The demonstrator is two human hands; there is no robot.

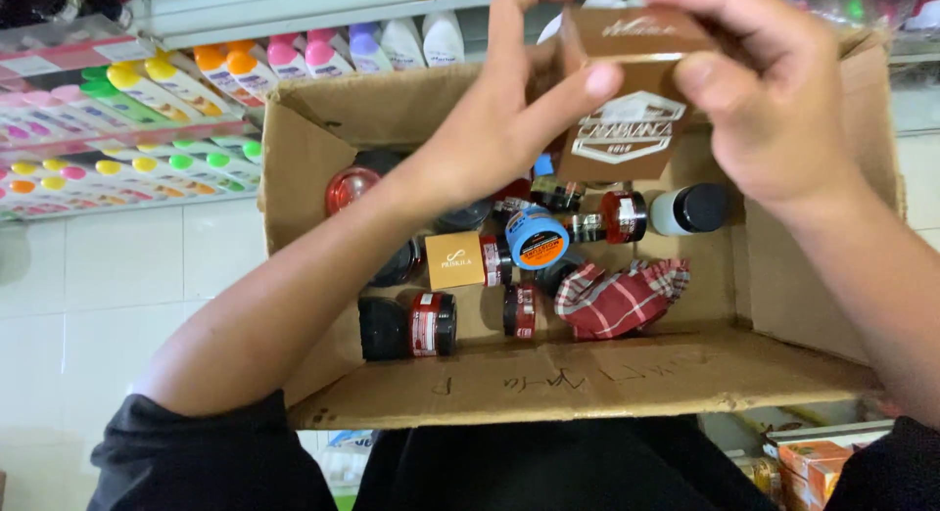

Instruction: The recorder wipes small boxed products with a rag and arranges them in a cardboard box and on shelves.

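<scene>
Brown carton [627, 90], small and held up at twelve o'clock over the open cardboard box [587, 379], is pinched between both hands: the left hand [499, 129] grips its left edge with thumb across the front, the right hand [774, 100] covers its right side, hiding that edge. Its top is cut off by the frame. Inside the box lie dark jars, partly shadowed, a blue-lidded tin [537, 239], a checked cloth [622, 298]. Shelves of coloured bottles [127, 119] and white floor tiles [108, 296] sit at nine o'clock.
</scene>
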